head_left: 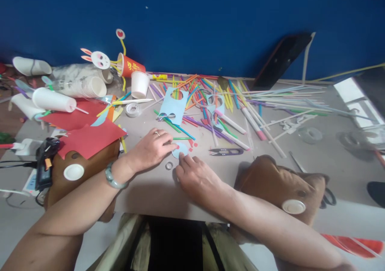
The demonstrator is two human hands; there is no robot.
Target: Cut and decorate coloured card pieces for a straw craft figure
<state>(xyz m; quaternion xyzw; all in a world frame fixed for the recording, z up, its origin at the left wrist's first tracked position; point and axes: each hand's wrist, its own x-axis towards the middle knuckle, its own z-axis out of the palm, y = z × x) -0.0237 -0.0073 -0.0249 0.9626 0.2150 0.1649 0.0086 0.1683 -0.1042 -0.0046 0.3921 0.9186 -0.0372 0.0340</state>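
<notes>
A small light-blue paper disc [178, 152] lies on the table in front of me, with a red spot at its upper left edge. My left hand [153, 147], fingers curled, presses its fingertips on that edge. From the lower right, my right hand [197, 174] holds the disc down with bent fingers. A small roll of tape [169, 166] sits just below the disc. Tiny red paper scraps [192, 145] are scattered to its right. Black thread snips [226, 151] rest farther right. Behind the disc is a light-blue card [172, 107] with round holes cut out.
Coloured sticks and markers [228, 122] cover the back of the table. White paper cups [140, 84], a red cup with a rabbit face [130, 65] and red paper [90, 140] are at left. Brown cloth bundles [279, 186] flank my arms; a blue wall [192, 26] stands behind.
</notes>
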